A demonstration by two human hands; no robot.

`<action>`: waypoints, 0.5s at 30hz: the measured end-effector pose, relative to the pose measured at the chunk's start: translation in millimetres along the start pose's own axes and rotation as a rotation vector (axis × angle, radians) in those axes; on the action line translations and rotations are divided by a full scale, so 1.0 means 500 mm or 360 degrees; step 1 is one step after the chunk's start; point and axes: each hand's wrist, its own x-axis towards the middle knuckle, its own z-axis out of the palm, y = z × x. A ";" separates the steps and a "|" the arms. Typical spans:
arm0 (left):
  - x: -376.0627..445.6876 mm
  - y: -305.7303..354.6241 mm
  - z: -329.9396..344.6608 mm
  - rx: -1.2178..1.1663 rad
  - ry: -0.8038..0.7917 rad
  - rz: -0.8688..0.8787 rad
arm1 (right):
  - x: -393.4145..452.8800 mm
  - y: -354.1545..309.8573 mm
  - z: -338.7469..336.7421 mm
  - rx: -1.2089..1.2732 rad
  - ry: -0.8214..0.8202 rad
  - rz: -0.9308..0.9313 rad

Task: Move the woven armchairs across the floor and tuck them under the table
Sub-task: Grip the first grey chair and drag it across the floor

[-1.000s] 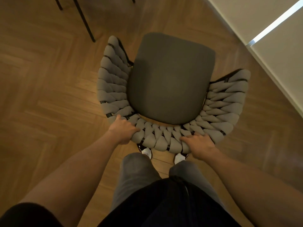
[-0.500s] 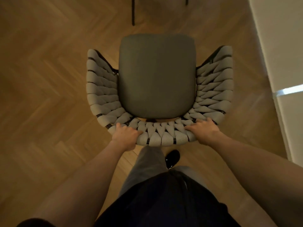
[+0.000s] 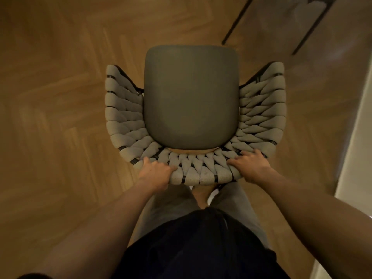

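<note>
Left hand (image 3: 155, 174) and right hand (image 3: 249, 168) each curled over the back rim of the woven armchair (image 3: 191, 97), which stood mid-floor (image 3: 60, 97). Dark legs (image 3: 237, 19) at floor's far right corner; no tabletop seen. Judged: tucking not yet done.

Bare forearms, no sleeves past elbow. Dark navy top (image 3: 201, 248) at 6 o'clock, grey trousers (image 3: 171, 200), white shoe (image 3: 213, 195).
</note>
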 end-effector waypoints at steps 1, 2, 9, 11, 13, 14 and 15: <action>-0.001 0.007 0.000 -0.0053 -0.0006 -0.0045 | 0.009 0.013 -0.010 -0.0048 0.0017 -0.0034; -0.001 0.016 -0.001 -0.0106 -0.0010 -0.0088 | 0.018 0.026 -0.020 -0.0099 0.0038 -0.0069; 0.002 0.096 0.000 -0.0477 -0.0023 -0.0358 | 0.068 0.109 -0.107 -0.0471 0.0038 -0.0316; 0.000 0.128 0.005 -0.0560 -0.0012 -0.0428 | 0.080 0.130 -0.125 -0.0577 0.0032 -0.0394; -0.003 0.162 0.009 -0.0649 -0.0004 -0.0509 | 0.091 0.150 -0.138 -0.0687 0.0055 -0.0467; -0.003 0.178 0.009 -0.0690 -0.0002 -0.0547 | 0.097 0.158 -0.147 -0.0735 0.0057 -0.0493; -0.003 0.195 0.008 -0.0730 -0.0007 -0.0577 | 0.102 0.165 -0.157 -0.0780 0.0055 -0.0520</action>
